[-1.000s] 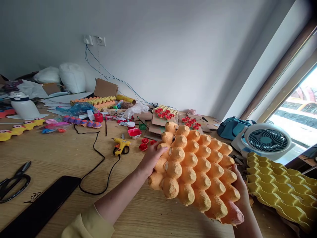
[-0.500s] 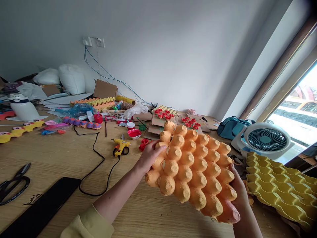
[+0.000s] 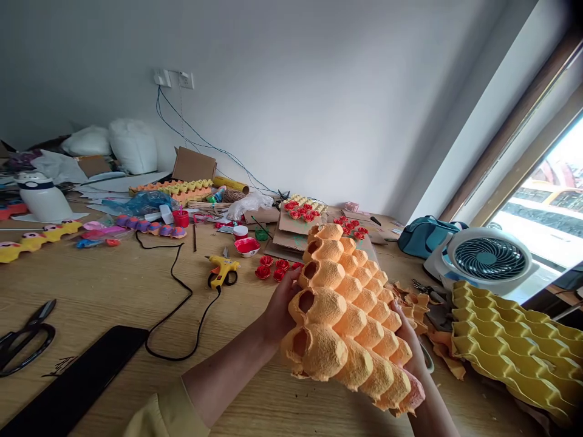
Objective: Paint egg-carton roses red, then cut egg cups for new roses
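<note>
An orange egg tray (image 3: 350, 315) of moulded pulp is held tilted above the table, its bumps facing me and its torn left side showing open holes. My left hand (image 3: 283, 306) grips its left edge, thumb on top, the fingers partly hidden behind it. On the right edge my right hand (image 3: 407, 340) is closed, its fingers mostly out of sight under the tray. A yellow egg tray (image 3: 514, 346) lies to the right, with torn orange pulp scraps (image 3: 416, 306) beside it. Red paper-like flowers (image 3: 273, 267) sit just beyond my left hand.
A yellow glue gun (image 3: 222, 271) with a black cord lies left of centre. Black scissors (image 3: 30, 337) and a long black strip (image 3: 86, 382) are at the near left. A white fan (image 3: 489, 258) and a blue bag (image 3: 426, 238) stand at the right. Red paint fills a small dish (image 3: 247, 246).
Both hands have turned the orange tray so its left side faces me more, showing the torn holes. My right hand has shifted left, uncovering the orange scraps and more red flowers.
</note>
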Demonstrator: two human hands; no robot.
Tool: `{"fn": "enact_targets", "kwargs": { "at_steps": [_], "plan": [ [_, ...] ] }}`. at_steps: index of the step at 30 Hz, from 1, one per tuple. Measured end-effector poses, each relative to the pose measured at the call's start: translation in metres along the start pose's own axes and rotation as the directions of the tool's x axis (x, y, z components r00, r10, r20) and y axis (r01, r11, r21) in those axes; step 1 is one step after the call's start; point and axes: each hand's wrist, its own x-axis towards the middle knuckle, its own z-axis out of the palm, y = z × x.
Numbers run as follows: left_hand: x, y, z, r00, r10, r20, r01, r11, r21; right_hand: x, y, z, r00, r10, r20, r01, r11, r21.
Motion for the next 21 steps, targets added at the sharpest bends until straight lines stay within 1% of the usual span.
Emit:
{"fn": "enact_targets", "kwargs": {
  "at_steps": [3, 5, 9, 12, 16, 19, 21],
  "plan": [
    [-0.002, -0.004, 0.002, 0.999, -0.025, 0.042, 0.026, 1.0, -0.012, -0.001, 0.0, -0.001, 0.999, -0.035, 0.011, 0.035, 0.999, -0.006],
    [-0.003, -0.005, 0.004, 0.998, -0.034, 0.05, 0.035, 0.999, -0.029, -0.003, 0.0, -0.004, 0.999, -0.052, 0.015, 0.053, 0.998, -0.033],
    [-0.004, -0.007, 0.01, 0.999, -0.042, 0.027, 0.043, 0.998, -0.041, -0.008, -0.005, -0.008, 0.995, -0.103, -0.007, 0.103, 0.994, -0.043],
    [-0.002, -0.009, 0.01, 1.0, -0.015, 0.003, 0.015, 1.0, 0.015, -0.013, -0.013, -0.007, 0.988, -0.151, -0.043, 0.15, 0.988, -0.038],
    [0.006, -0.005, -0.004, 0.999, 0.013, -0.052, -0.006, 0.991, 0.134, -0.017, -0.024, -0.008, 0.976, -0.211, -0.058, 0.206, 0.976, -0.073],
    [0.013, 0.0, -0.019, 0.997, -0.027, -0.071, 0.041, 0.977, 0.208, -0.017, -0.028, -0.016, 0.976, -0.207, -0.068, 0.202, 0.976, -0.081],
    [0.016, 0.001, -0.026, 0.996, -0.067, -0.053, 0.078, 0.971, 0.225, -0.017, -0.03, -0.023, 0.976, -0.203, -0.074, 0.197, 0.977, -0.087]
  ]
}}
